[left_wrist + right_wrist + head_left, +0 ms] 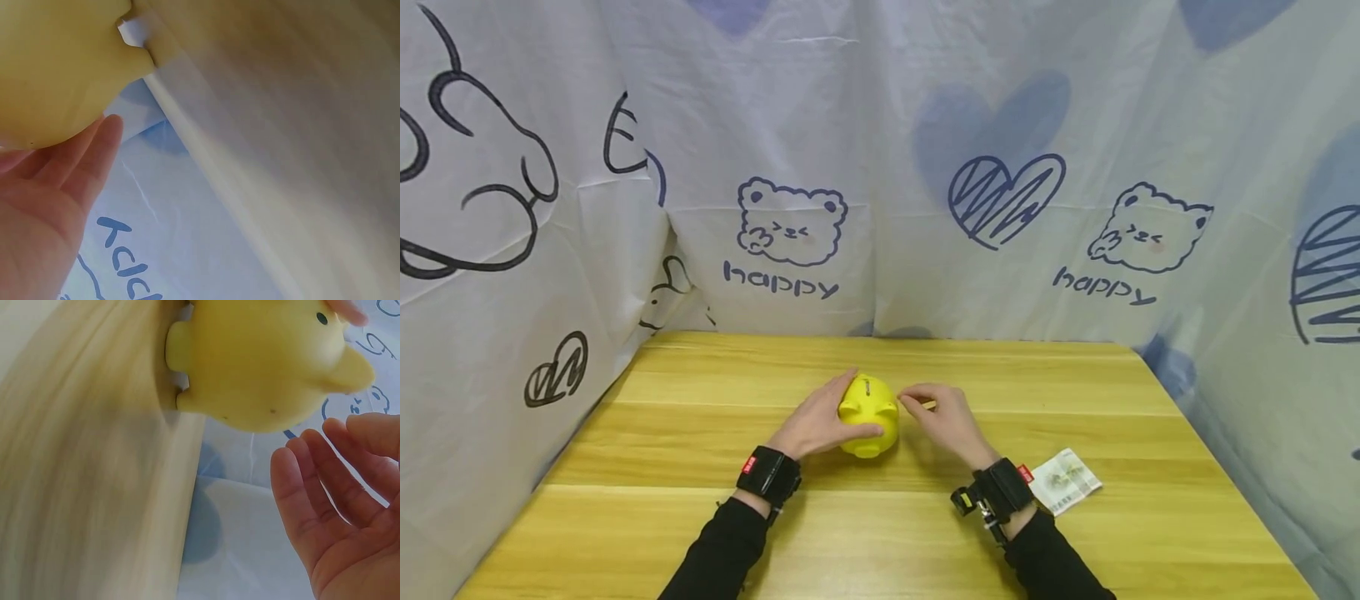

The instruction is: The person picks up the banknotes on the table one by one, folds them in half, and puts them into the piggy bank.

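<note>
While the left hand [820, 422] grasps the yellow piggy bank [870, 412] on the table [865, 542], the right hand [946, 418] hovers beside it, whether pinching anything I cannot tell; 1 wristband [1003, 490] partly hides a printed paper [1066, 480]; cloth [887, 108] hangs behind.

I see the left hand [822, 419] gripping a yellow piggy bank [871, 407] mid-frame on the tabletop [1135, 417], the right hand [949, 421] just beside it, and a printed paper [1066, 481] lying lower right.
</note>
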The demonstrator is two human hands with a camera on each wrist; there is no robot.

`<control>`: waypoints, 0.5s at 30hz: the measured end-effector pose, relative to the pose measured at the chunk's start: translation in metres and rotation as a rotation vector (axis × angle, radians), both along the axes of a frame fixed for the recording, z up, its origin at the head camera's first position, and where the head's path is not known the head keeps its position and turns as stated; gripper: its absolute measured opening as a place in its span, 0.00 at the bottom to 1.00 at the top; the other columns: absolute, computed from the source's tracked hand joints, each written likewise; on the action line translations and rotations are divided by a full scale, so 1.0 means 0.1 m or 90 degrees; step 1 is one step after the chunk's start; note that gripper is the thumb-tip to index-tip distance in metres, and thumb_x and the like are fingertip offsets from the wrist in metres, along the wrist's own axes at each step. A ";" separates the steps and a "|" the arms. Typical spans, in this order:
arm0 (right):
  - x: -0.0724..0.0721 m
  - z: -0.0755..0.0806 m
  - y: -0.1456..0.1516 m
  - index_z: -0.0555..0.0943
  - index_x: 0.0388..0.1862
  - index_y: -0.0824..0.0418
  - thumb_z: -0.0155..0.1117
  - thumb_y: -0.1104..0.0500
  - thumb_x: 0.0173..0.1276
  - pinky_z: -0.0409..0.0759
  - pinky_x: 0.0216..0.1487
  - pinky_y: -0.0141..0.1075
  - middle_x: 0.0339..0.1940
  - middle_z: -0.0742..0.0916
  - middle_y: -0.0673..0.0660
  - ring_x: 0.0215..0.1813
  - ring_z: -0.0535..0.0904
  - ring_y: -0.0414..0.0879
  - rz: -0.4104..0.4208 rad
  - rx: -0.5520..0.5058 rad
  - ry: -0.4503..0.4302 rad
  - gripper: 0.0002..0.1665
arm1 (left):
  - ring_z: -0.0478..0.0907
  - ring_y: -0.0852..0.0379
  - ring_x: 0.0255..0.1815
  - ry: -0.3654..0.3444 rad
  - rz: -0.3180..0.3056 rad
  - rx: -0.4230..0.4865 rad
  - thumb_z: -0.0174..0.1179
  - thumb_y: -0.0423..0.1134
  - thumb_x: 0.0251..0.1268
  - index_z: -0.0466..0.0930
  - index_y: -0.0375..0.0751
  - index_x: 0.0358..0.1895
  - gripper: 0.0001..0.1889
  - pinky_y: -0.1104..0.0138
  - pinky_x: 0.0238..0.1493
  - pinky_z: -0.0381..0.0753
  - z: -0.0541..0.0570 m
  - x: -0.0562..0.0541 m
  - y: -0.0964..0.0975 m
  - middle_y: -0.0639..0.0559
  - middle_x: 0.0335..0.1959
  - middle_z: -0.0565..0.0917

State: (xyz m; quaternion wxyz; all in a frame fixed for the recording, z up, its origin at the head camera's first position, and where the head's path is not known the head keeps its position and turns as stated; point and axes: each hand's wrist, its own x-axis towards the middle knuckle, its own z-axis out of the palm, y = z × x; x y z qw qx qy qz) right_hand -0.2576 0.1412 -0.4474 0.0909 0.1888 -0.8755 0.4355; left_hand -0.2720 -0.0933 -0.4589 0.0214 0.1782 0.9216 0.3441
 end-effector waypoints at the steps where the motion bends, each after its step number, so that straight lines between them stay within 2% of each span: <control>1: 0.00 0.00 0.02 0.87 0.47 0.58 0.61 0.56 0.73 0.84 0.45 0.35 0.45 0.90 0.53 0.47 0.85 0.46 -0.001 0.000 0.000 0.12 | 0.69 0.46 0.68 0.005 0.001 -0.004 0.64 0.77 0.41 0.52 0.49 0.78 0.62 0.49 0.66 0.71 0.00 -0.01 0.00 0.45 0.74 0.65; 4: 0.02 0.02 0.10 0.87 0.48 0.56 0.60 0.56 0.73 0.84 0.44 0.35 0.45 0.90 0.53 0.47 0.85 0.46 -0.007 0.003 0.006 0.11 | 0.68 0.45 0.69 0.023 0.003 -0.015 0.63 0.78 0.42 0.53 0.48 0.78 0.61 0.49 0.67 0.70 0.02 -0.01 0.00 0.45 0.74 0.66; 7: 0.04 0.02 0.18 0.87 0.48 0.55 0.60 0.56 0.73 0.84 0.44 0.36 0.44 0.90 0.53 0.45 0.85 0.45 -0.008 0.008 0.013 0.11 | 0.71 0.45 0.68 0.057 0.011 -0.012 0.62 0.78 0.43 0.59 0.46 0.76 0.58 0.49 0.65 0.72 0.03 -0.01 -0.02 0.44 0.71 0.70; 15: 0.09 0.01 0.42 0.86 0.49 0.56 0.61 0.56 0.73 0.83 0.40 0.34 0.44 0.90 0.54 0.38 0.85 0.45 -0.018 0.028 0.024 0.12 | 0.84 0.51 0.46 0.197 0.060 -0.015 0.63 0.73 0.49 0.82 0.45 0.56 0.40 0.57 0.46 0.83 0.05 -0.01 -0.07 0.48 0.49 0.87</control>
